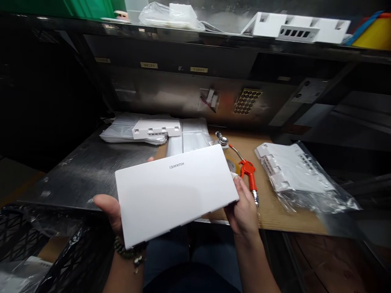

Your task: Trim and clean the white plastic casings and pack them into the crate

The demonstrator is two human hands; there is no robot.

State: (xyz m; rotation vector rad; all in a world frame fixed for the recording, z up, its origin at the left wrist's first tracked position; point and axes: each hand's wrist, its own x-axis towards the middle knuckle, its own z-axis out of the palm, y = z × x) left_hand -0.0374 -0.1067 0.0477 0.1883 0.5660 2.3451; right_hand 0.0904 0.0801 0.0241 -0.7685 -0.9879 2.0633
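A white plastic router cover is held up in front of me, tilted, its smooth face toward me and the HUAWEI lettering upside down. My right hand grips its right end, with the thumb along the edge and the other fingers partly hidden. At the left end, my left hand supports the cover from behind. Its thumb sticks out to the side, and a fingertip shows past the far edge; the rest is hidden. Just beyond my right hand, a red air blow gun lies on the brown board.
Another white housing rests on stacked plastic bags at the back. Bagged white housings lie to the right. Overhead, a metal shelf carries a white housing with ports. A black crate stands at lower left.
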